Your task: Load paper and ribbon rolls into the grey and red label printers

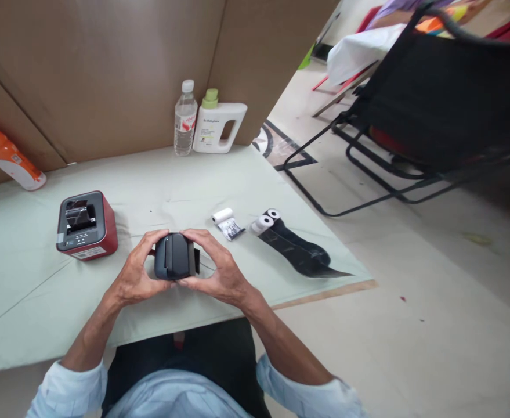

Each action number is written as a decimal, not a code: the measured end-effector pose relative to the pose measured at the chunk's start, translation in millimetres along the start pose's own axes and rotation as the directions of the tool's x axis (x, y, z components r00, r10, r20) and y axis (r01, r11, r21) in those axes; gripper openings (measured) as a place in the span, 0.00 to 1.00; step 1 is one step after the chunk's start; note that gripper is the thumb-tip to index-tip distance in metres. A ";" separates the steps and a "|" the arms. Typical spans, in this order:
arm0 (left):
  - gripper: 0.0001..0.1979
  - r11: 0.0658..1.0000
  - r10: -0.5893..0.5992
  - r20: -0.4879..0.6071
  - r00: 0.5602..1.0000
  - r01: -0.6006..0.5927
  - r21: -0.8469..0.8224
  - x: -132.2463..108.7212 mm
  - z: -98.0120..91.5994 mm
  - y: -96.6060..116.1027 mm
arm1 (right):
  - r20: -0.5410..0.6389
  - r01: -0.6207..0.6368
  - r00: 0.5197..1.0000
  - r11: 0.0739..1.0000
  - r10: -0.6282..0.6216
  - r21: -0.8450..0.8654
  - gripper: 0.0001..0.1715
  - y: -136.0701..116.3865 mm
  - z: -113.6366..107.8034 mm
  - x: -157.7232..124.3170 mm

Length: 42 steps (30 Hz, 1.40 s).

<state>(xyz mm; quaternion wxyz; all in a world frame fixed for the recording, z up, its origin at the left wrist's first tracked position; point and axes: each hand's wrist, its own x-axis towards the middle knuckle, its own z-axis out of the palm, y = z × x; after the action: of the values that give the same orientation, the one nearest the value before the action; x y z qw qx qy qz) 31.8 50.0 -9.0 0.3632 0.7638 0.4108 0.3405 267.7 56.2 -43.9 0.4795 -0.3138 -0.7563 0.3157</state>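
Both my hands hold a small black boxy device (174,256) just above the pale green table (159,180), near its front edge. My left hand (137,271) wraps its left side, fingers curled over the top. My right hand (217,268) grips its right side with thumb and fingers closed on it. A red and black label printer (86,225) stands to the left of my hands. To the right lie a small white paper roll (225,220) with a dark loose end and two rolls on a long black strip (293,247).
A clear water bottle (185,118) and a white detergent jug (216,123) stand at the table's back against brown cardboard panels. An orange and white object (6,155) lies at the far left. A black folding chair (415,116) stands on the floor to the right.
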 end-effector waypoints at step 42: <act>0.26 0.994 -0.013 -0.111 0.994 0.001 -0.112 -9.2 -20.6 0.0 | -0.002 -0.144 0.989 0.962 0.149 0.231 0.42 3.8 22.3 9.3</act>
<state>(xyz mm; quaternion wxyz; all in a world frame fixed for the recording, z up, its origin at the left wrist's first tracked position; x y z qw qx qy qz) 10.9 47.6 -0.6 0.3829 0.7206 0.4136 0.4038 244.6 61.8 -49.6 0.4950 -0.3142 -0.6848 0.4328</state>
